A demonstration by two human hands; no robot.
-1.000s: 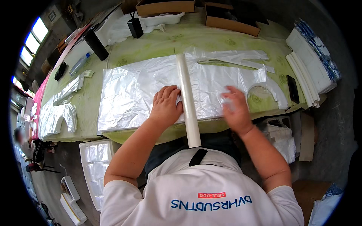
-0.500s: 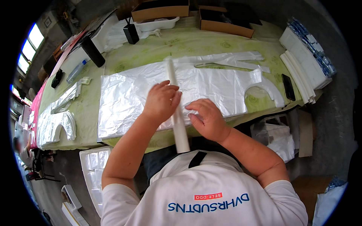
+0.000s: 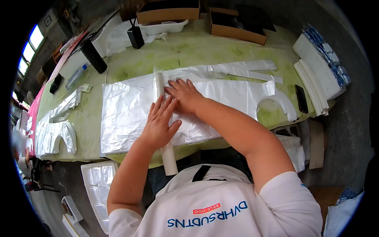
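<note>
Across the glossy white plastic sheets point(image 3: 124, 114) on the table lies a long white tube point(image 3: 169, 160), its near end jutting past the table edge toward my body. My left hand point(image 3: 160, 124) rests on the tube with fingers stretched out. Just beyond it, my right hand point(image 3: 185, 95) lies flat with its fingers apart, on the film beside the tube's far part. The hands touch or nearly touch. At the sheets' right end are long strips point(image 3: 252, 65) and a curved cut-out piece point(image 3: 282, 98).
A folded plastic piece point(image 3: 59, 134) lies at the left. Behind are a bottle point(image 3: 75, 76), a black cylinder point(image 3: 94, 57), a black box point(image 3: 136, 37) and cardboard boxes point(image 3: 237, 31). At right lie a phone point(image 3: 301, 98), white rolls point(image 3: 310, 87) and a white box point(image 3: 318, 67).
The tube has moved left across the sheets. My left hand has come down onto it, and my right hand has reached forward and left from the near side to the film.
</note>
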